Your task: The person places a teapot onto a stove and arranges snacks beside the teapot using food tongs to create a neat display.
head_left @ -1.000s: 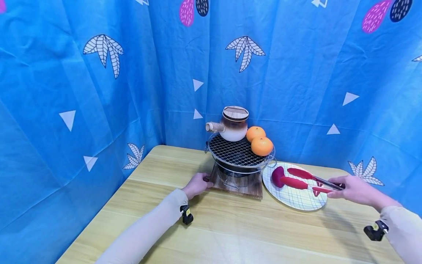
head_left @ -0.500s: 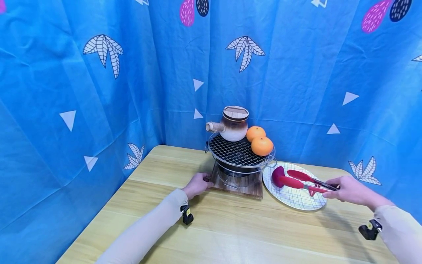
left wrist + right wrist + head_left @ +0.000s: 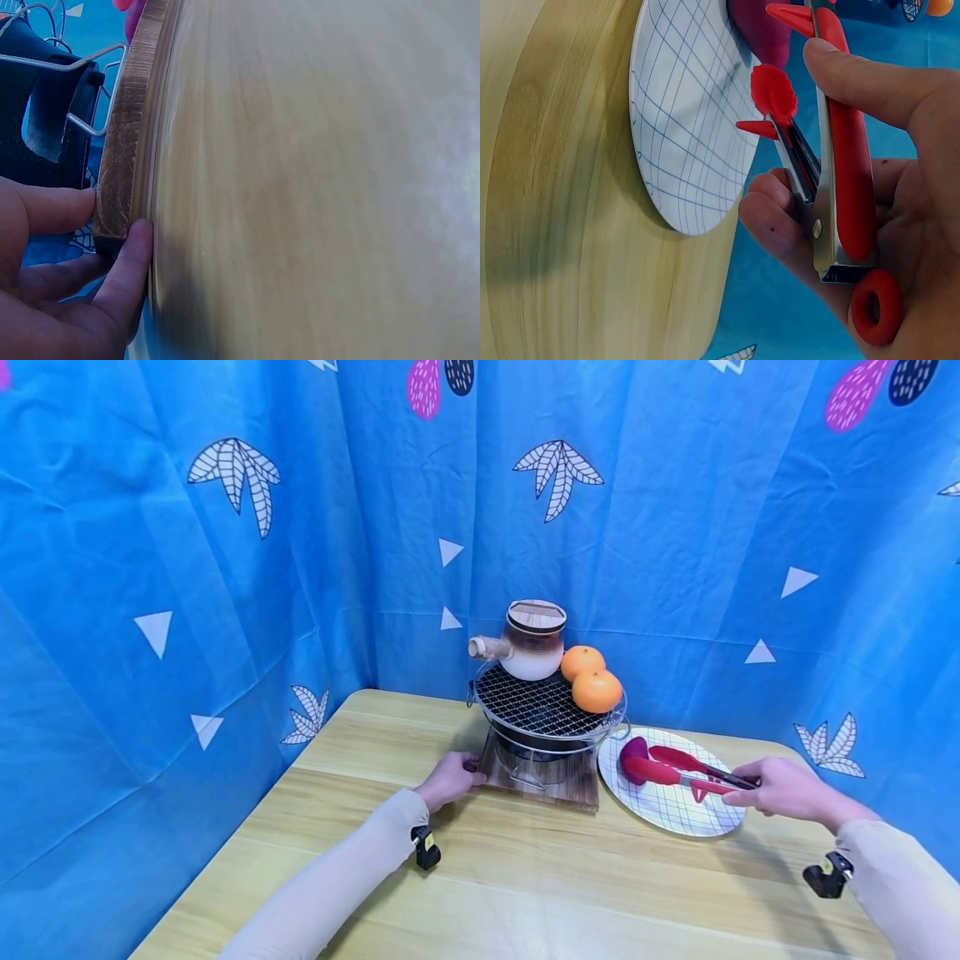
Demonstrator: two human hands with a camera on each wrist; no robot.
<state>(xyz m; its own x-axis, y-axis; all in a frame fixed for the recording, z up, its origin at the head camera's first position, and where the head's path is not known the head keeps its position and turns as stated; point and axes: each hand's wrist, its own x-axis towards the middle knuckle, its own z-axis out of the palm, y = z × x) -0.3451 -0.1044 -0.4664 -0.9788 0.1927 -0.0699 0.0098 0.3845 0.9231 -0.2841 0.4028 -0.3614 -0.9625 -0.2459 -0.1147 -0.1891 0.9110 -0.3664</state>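
Observation:
My right hand (image 3: 783, 787) holds metal tongs (image 3: 847, 157) with red grips and red tips, thumb on one arm and fingers on the other. The tong arms are spread apart over the plate (image 3: 701, 822), white with blue checks. On it lies a rounded purple-red object (image 3: 634, 752), its kind unclear, beside the tong tips; I cannot tell whether they touch it. My left hand (image 3: 450, 779) pinches the corner of the dark wooden board (image 3: 124, 142) between thumb and finger. On that board stands a small round grill (image 3: 528, 700) with a wire mesh top.
A lidded clay pot (image 3: 532, 652) with a side handle sits on the mesh at the back. Two oranges (image 3: 596, 692) lie beside it, near the grill's right edge. Behind the light wooden table (image 3: 525, 893) hangs a blue patterned curtain (image 3: 637, 527).
My right hand and the tongs have moved left, bringing the tong tips closer over the purple-red object. My left hand has stayed at the board's corner.

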